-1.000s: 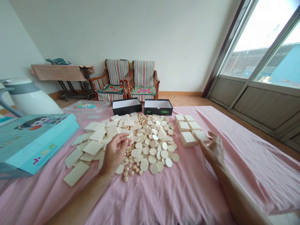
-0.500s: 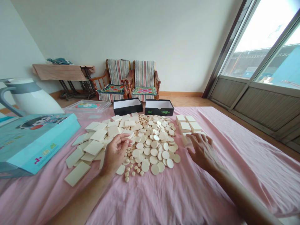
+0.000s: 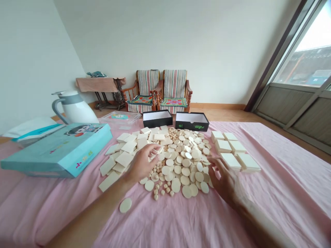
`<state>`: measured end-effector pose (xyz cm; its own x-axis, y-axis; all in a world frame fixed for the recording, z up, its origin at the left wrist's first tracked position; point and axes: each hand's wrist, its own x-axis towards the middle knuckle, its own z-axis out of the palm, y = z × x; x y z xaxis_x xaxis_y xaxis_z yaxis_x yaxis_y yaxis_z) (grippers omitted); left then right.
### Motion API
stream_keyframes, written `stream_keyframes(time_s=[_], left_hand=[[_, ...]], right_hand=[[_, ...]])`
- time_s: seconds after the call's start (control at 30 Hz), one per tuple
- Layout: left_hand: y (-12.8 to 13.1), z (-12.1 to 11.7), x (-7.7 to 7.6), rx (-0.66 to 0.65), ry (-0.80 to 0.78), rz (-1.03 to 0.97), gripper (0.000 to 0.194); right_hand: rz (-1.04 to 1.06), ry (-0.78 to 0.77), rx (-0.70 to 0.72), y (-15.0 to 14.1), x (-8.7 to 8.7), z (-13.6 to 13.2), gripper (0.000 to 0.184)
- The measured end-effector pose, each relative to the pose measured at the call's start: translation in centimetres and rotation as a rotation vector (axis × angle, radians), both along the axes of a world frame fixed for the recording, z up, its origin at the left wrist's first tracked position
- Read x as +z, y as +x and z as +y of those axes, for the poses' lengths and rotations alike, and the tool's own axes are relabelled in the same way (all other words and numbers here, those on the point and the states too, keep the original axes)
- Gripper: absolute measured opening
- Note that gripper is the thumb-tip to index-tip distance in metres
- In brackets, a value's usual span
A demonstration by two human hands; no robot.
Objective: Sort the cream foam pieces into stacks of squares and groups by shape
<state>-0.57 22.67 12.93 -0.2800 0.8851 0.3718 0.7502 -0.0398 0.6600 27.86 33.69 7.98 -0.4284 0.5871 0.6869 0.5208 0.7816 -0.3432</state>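
A heap of pale wooden discs (image 3: 185, 171) lies mid-table, with small wooden beads or cubes (image 3: 156, 191) along its near left side. Left of it is a loose pile of pale rectangular tiles (image 3: 124, 159). My left hand (image 3: 143, 161) hovers between the tiles and discs, fingers loosely bent and thumb apart, with nothing visible in it. At the discs' right edge is my right hand (image 3: 224, 178), its fingers bent and spread; I see nothing held. Beside it stand several neat stacks of square tiles (image 3: 231, 159). One lone disc (image 3: 125, 205) rests near my left forearm.
Two black boxes (image 3: 157, 119) with white insides stand behind the piles. To the left are a clear plastic lid or tray (image 3: 121, 117), a turquoise box (image 3: 64, 148), a white jug (image 3: 79, 108) and a white-and-blue packet (image 3: 36, 129). A pink cloth (image 3: 165, 225) covers the table.
My view has turned left. My right hand has left the square stacks and moved left to the edge of the discs. My left hand stays near the beads and tiles.
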Motion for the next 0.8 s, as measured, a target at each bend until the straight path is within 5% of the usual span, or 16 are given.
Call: stream_keyframes(time_s=[0.13, 0.27, 0.8], left_hand=[[-5.7, 1.9, 1.0, 0.200, -0.191, 0.349, 0.047], [-9.2, 3.5, 0.9, 0.242, -0.306, 0.421, 0.053], [-9.9, 3.8, -0.8, 0.283, -0.338, 0.457, 0.043]], right_hand=[[-0.006, 0.032, -0.038, 1.0, -0.6, 0.4, 0.018], [-0.040, 0.036, -0.041, 1.3, -0.8, 0.6, 0.018], [-0.042, -0.011, 0.010, 1.0, -0.6, -0.1, 0.017]])
